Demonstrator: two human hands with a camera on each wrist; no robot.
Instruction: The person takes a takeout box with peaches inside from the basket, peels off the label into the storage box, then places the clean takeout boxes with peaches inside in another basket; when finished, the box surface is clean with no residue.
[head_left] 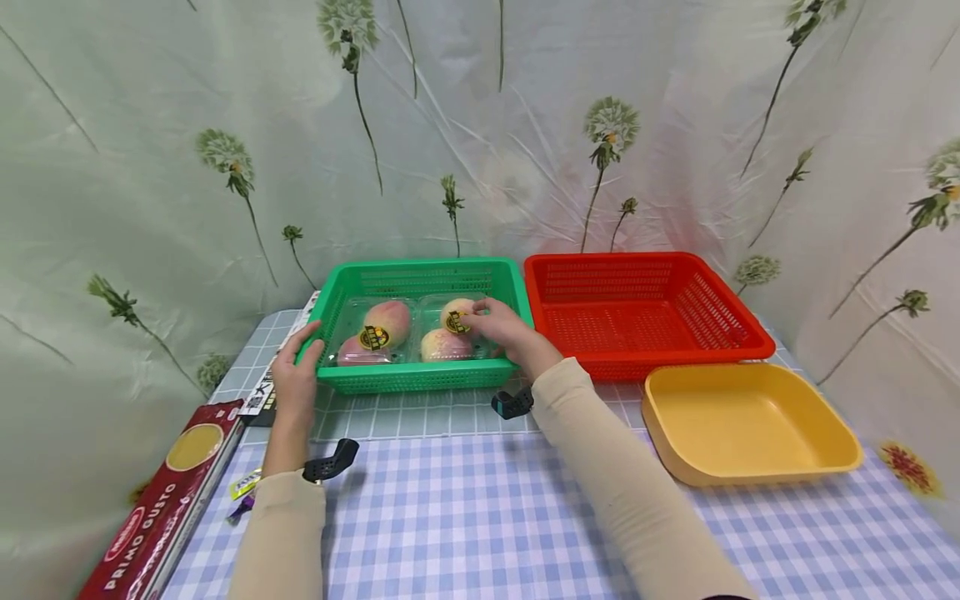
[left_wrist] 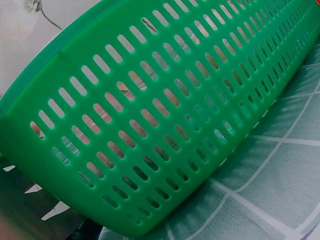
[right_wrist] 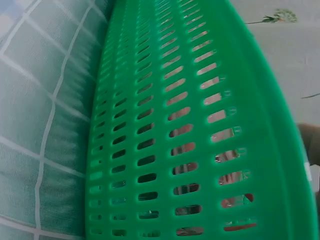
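Left hand: left hand [head_left: 296, 379] curls over the near-left rim of the green slotted plastic basket [head_left: 420, 377], likely steadying it.
Right hand: right hand [head_left: 506, 329] reaches inside, fingertips pinching 1 peach in the clear plastic 4-peach pack [head_left: 408, 329], which lies in the basket.
Neighbours: empty red slotted basket [head_left: 645, 275] just right; yellow plastic tray [head_left: 750, 421] nearer.
Surface: blue-checked tablecloth [head_left: 480, 517].
Room: dandelion-print sheet backdrop [head_left: 225, 125].
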